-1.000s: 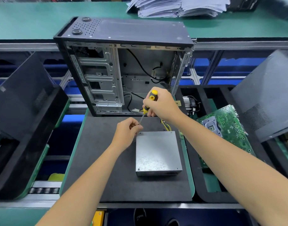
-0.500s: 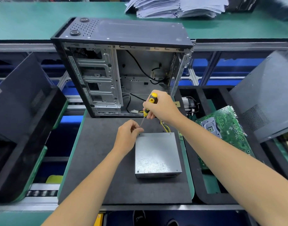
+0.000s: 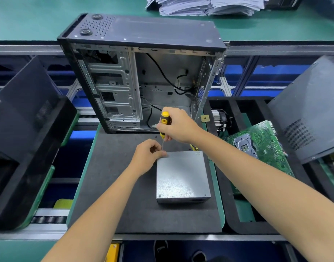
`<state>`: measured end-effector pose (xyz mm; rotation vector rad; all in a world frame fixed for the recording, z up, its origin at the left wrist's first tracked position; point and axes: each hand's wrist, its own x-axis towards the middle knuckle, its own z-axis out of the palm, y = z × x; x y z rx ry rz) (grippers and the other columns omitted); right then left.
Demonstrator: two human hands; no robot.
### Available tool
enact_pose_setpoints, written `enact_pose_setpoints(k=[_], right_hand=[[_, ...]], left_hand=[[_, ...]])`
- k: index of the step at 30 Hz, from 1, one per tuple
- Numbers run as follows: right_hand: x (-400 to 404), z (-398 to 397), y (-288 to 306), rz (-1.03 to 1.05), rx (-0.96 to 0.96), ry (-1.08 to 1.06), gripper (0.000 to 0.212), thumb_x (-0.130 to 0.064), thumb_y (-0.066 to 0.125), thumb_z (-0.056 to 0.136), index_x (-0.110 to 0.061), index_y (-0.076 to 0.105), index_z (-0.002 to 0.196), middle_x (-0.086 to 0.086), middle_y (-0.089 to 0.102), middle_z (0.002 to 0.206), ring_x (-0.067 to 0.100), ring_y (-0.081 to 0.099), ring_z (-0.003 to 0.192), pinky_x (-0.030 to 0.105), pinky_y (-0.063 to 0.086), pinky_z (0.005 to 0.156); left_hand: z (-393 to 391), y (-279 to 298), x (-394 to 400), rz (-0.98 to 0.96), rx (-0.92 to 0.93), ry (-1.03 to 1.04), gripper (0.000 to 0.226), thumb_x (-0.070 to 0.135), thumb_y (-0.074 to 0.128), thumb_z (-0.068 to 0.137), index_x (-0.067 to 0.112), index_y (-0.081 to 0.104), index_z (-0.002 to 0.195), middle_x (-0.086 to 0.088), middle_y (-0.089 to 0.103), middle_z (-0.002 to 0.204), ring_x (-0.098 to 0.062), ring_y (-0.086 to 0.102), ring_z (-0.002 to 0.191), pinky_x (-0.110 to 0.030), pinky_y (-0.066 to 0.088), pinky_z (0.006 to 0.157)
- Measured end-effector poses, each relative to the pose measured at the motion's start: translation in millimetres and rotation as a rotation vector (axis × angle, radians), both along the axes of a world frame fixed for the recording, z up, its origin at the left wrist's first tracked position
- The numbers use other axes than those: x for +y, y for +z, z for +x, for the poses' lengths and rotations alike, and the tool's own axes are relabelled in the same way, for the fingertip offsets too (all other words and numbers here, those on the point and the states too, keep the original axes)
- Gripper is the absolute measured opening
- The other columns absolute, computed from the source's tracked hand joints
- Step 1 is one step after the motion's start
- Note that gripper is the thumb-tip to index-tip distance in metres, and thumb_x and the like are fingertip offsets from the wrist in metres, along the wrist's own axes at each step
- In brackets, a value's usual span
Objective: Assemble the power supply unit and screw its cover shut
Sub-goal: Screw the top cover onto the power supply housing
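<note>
At the far left corner of the power supply unit point(image 3: 182, 176), the right hand point(image 3: 178, 127) grips the screwdriver point(image 3: 164, 124), now stood more upright, while the left hand point(image 3: 149, 157) still pinches by its tip, suggesting a cover screw is being driven.

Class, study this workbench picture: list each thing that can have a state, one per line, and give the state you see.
Power supply unit: lying flat on the mat, cover on.
Screwdriver: upright, tip at the unit's far left corner.
Right hand: grips the screwdriver handle.
Left hand: fingers curled at the screwdriver tip.
Computer case: standing, side open.
Motherboard: loose in the right tray.
</note>
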<state>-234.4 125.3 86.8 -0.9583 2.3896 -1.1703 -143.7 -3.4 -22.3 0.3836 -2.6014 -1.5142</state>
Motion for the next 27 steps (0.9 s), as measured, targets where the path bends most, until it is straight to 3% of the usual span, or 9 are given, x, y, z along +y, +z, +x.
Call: enact_pose_setpoints(k=[3, 7, 17, 22, 27], right_hand=[[-0.8, -0.8, 1.9, 0.029, 0.022, 0.022, 0.016, -0.018, 0.06, 0.091, -0.003, 0.052, 0.09, 0.014, 0.066, 0.078, 0.019, 0.069, 0.063, 0.04, 0.06, 0.065], [-3.5, -0.6, 4.9, 0.057, 0.058, 0.058, 0.014, -0.018, 0.06, 0.09, -0.006, 0.054, 0.089, 0.01, 0.066, 0.079, 0.024, 0.068, 0.073, 0.046, 0.058, 0.071], [-3.4, -0.5, 3.9, 0.048, 0.087, 0.124, 0.017, -0.018, 0.059, 0.09, -0.003, 0.051, 0.088, 0.004, 0.064, 0.072, 0.007, 0.068, 0.055, 0.024, 0.056, 0.057], [-1.3, -0.1, 3.4, 0.032, 0.041, 0.129, 0.017, -0.016, 0.059, 0.09, -0.001, 0.05, 0.089, 0.008, 0.066, 0.072, 0.01, 0.069, 0.055, 0.032, 0.059, 0.058], [-2.0, 2.8, 3.4, 0.014, 0.064, 0.142, 0.016, -0.014, 0.059, 0.089, -0.001, 0.049, 0.087, 0.008, 0.063, 0.074, 0.009, 0.067, 0.054, 0.037, 0.058, 0.059]], left_hand=[[3.4, 1.6, -7.6, 0.053, -0.038, -0.035, 0.013, 0.017, 0.076, 0.08, 0.023, 0.065, 0.077, 0.002, 0.066, 0.077, -0.003, 0.056, 0.066, -0.015, 0.044, 0.062], [5.4, 5.7, -14.7, 0.064, -0.06, -0.066, 0.015, 0.011, 0.069, 0.086, 0.026, 0.069, 0.084, 0.006, 0.069, 0.082, 0.003, 0.06, 0.07, -0.008, 0.044, 0.064], [3.5, 5.9, -15.8, 0.104, -0.079, -0.082, 0.014, 0.011, 0.07, 0.085, 0.024, 0.069, 0.083, 0.003, 0.07, 0.082, -0.001, 0.06, 0.071, -0.013, 0.046, 0.067], [3.0, 4.2, -16.7, 0.164, -0.09, -0.083, 0.014, 0.007, 0.069, 0.084, 0.021, 0.069, 0.083, 0.002, 0.069, 0.079, 0.001, 0.061, 0.066, -0.011, 0.047, 0.062], [4.2, 2.9, -18.0, 0.195, -0.106, -0.117, 0.012, 0.013, 0.074, 0.082, 0.023, 0.071, 0.089, -0.001, 0.071, 0.085, -0.003, 0.061, 0.073, -0.013, 0.049, 0.069]])
